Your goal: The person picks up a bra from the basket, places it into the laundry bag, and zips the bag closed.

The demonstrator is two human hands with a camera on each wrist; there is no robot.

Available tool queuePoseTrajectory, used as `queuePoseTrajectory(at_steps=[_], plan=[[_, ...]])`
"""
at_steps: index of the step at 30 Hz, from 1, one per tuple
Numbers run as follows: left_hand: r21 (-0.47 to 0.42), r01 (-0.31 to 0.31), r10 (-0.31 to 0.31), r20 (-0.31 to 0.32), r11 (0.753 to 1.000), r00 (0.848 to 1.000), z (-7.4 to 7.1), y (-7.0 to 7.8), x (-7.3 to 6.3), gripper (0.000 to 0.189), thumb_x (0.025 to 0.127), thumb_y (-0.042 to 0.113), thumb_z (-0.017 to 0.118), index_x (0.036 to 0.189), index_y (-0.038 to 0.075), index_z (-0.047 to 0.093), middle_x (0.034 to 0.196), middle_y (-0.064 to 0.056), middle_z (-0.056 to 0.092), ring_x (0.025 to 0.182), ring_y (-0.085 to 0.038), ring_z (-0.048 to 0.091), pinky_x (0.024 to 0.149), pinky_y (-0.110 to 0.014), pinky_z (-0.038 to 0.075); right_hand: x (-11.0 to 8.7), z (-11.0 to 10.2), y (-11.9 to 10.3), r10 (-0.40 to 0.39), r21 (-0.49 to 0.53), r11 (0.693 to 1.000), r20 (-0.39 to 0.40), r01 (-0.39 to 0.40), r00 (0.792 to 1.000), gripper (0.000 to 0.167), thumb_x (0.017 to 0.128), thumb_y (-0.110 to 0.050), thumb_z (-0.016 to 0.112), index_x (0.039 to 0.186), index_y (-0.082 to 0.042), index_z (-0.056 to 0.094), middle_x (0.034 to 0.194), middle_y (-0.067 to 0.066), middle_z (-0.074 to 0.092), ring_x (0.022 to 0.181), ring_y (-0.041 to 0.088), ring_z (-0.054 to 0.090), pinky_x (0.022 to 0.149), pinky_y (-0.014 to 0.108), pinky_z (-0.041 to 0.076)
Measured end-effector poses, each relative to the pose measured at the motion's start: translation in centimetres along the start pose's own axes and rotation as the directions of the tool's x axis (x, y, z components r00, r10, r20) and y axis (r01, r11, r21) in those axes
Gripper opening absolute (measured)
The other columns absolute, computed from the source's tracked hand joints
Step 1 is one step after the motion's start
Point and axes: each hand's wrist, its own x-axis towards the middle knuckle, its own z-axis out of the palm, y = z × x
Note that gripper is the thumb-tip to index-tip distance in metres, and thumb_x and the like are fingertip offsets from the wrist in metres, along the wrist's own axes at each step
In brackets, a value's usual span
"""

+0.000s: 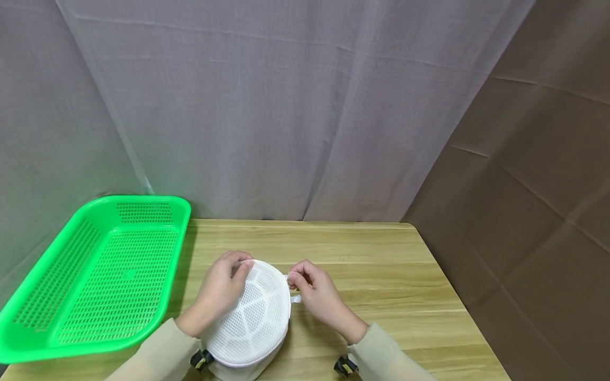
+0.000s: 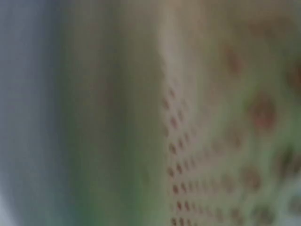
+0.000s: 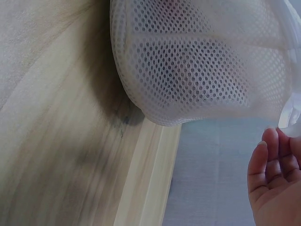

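Note:
A round white mesh laundry bag stands tilted on the wooden table, its ribbed circular end facing up. My left hand grips the far left of its rim, thumb on the mesh and fingers over the edge. At the right side of the rim, my right hand pinches a small white piece, perhaps a zipper pull; the fingers partly cover it. Just below sticks out a short white tab. The right wrist view shows the bag's mesh wall beside the curled right fingers. Blurred mesh fills part of the left wrist view.
A green plastic basket with perforated walls stands on the left of the table. Grey cloth hangs behind the table's far edge. Along the right side rises a brown cloth-like wall.

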Motion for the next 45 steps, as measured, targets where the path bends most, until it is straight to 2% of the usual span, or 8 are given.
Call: queuePoseTrajectory(at_steps=[5, 13, 20, 26, 34, 37, 43, 45], plan=[[0.007, 0.021, -0.021, 0.004, 1.000, 1.000, -0.1, -0.2, 0.0, 0.012, 0.095, 0.017, 0.062, 0.101, 0.009, 0.068, 0.097, -0.004, 0.064, 0.086, -0.018, 0.060, 0.077, -0.037, 0.050, -0.1, 0.0, -0.1, 0.009, 0.001, 1.000, 0.003, -0.009, 1.000, 0.009, 0.095, 0.000, 0.056, 0.087, -0.001, 0.060, 0.082, 0.014, 0.063, 0.081, 0.036, 0.061, 0.071, 0.026, 0.050], [-0.001, 0.055, -0.055, 0.012, 0.999, 0.998, -0.1, -0.4, 0.1, 0.013, 0.096, 0.018, 0.061, 0.102, 0.009, 0.068, 0.098, -0.005, 0.065, 0.087, -0.020, 0.060, 0.078, -0.038, 0.049, -0.1, -0.1, 0.2, 0.012, -0.011, 1.000, 0.011, -0.012, 1.000, 0.009, 0.096, -0.001, 0.056, 0.088, 0.000, 0.060, 0.083, 0.013, 0.063, 0.080, 0.031, 0.061, 0.071, 0.026, 0.050], [-0.025, 0.094, -0.094, 0.026, 0.995, 0.995, -0.4, -0.8, 0.3, 0.015, 0.097, 0.017, 0.059, 0.103, 0.007, 0.068, 0.100, -0.008, 0.066, 0.089, -0.021, 0.060, 0.079, -0.038, 0.049, 0.2, 0.4, 3.5, 0.012, -0.014, 1.000, 0.000, -0.012, 1.000, 0.008, 0.096, -0.008, 0.058, 0.089, -0.008, 0.061, 0.083, -0.001, 0.063, 0.079, 0.017, 0.060, 0.071, 0.027, 0.051], [-0.067, 0.126, -0.124, 0.030, 0.990, 0.992, -0.5, -1.3, 0.5, 0.013, 0.096, 0.014, 0.060, 0.101, 0.005, 0.069, 0.092, -0.006, 0.066, 0.078, -0.017, 0.056, 0.069, -0.032, 0.048, 0.1, 0.3, 4.2, -0.017, -0.004, 1.000, 0.001, 0.017, 1.000, 0.009, 0.096, -0.015, 0.059, 0.088, -0.015, 0.061, 0.082, -0.008, 0.063, 0.080, 0.012, 0.060, 0.073, 0.028, 0.051], [-0.096, 0.163, -0.158, 0.058, 0.982, 0.986, -0.8, -1.6, 0.7, 0.014, 0.096, 0.015, 0.061, 0.100, 0.005, 0.070, 0.091, -0.006, 0.067, 0.078, -0.017, 0.056, 0.070, -0.033, 0.048, -0.4, -0.2, 0.4, 0.014, -0.033, 0.999, 0.009, -0.013, 1.000, 0.007, 0.095, -0.002, 0.058, 0.089, -0.001, 0.061, 0.085, 0.008, 0.065, 0.080, 0.013, 0.059, 0.073, 0.027, 0.050], [-0.093, 0.177, -0.172, 0.062, 0.980, 0.983, -0.8, -1.9, 0.8, 0.015, 0.096, 0.016, 0.060, 0.100, 0.005, 0.070, 0.090, -0.006, 0.066, 0.076, -0.017, 0.055, 0.068, -0.032, 0.047, -0.5, -0.2, 0.3, 0.016, -0.048, 0.999, 0.018, -0.016, 1.000, 0.008, 0.096, -0.004, 0.057, 0.089, -0.002, 0.061, 0.085, 0.007, 0.065, 0.080, 0.013, 0.058, 0.073, 0.027, 0.050], [-0.082, 0.225, -0.223, 0.036, 0.971, 0.974, -1.0, -2.4, 1.2, 0.017, 0.096, 0.016, 0.059, 0.099, 0.004, 0.070, 0.083, -0.006, 0.064, 0.070, -0.017, 0.054, 0.062, -0.031, 0.045, -0.6, -0.3, 0.4, -0.002, -0.084, 0.996, 0.026, 0.005, 1.000, 0.009, 0.095, -0.002, 0.057, 0.087, -0.003, 0.060, 0.080, 0.007, 0.062, 0.078, 0.023, 0.059, 0.071, 0.028, 0.048], [-0.081, 0.237, -0.234, 0.046, 0.968, 0.971, -1.0, -2.6, 1.3, 0.017, 0.097, 0.017, 0.059, 0.099, 0.004, 0.069, 0.081, -0.006, 0.063, 0.070, -0.017, 0.053, 0.061, -0.031, 0.046, -0.5, -0.3, 1.3, 0.003, -0.087, 0.996, 0.022, -0.001, 1.000, 0.009, 0.096, -0.003, 0.057, 0.087, -0.004, 0.060, 0.080, 0.006, 0.061, 0.077, 0.023, 0.059, 0.070, 0.028, 0.048]])
